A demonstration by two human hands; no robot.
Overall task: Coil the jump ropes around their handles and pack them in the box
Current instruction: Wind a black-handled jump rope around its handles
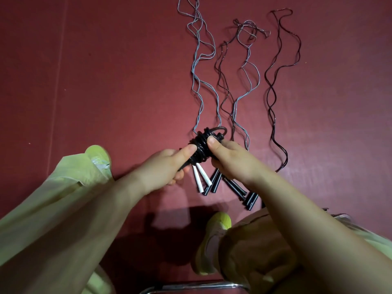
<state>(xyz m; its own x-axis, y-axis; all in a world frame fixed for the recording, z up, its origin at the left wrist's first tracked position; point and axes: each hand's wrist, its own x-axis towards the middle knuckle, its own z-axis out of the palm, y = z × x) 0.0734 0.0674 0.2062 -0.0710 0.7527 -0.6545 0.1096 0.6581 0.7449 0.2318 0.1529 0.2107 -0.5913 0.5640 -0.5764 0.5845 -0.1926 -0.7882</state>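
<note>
Head view: a person, seen from above, holds a black jump rope (201, 148) just below frame centre, its cord wound in tight turns around its paired handles. The left hand (167, 166) grips the handle end, thumb pressed against the coil; the right hand (229, 158) pinches the far end, thumb on the windings, where a short free loop (220, 130) of cord stands proud at about 1 o'clock of the bundle. Risk, as a judgement: this last loop is not yet tucked, and stiff springy cord of this kind may unwind if either thumb lifts before the end is secured; the turns could also slide off the handle end nearest the right hand. On the red floor (106, 81), from 12 to 2 o'clock of the hands, lie uncoiled ropes: grey ones (198, 60) and dark ones (273, 85), with several cords crossing and knotted near 12 o'clock, so pulling one may drag or tangle its neighbours. Their handles, a white pair (200, 177) and black ones (231, 185), lie directly under the hands at 5 to 6 o'clock. Containers: no box appears in this view; its place and contents cannot be told. A metal bar (191, 286) crosses the bottom edge; green shoes (214, 240) flank the work.
</note>
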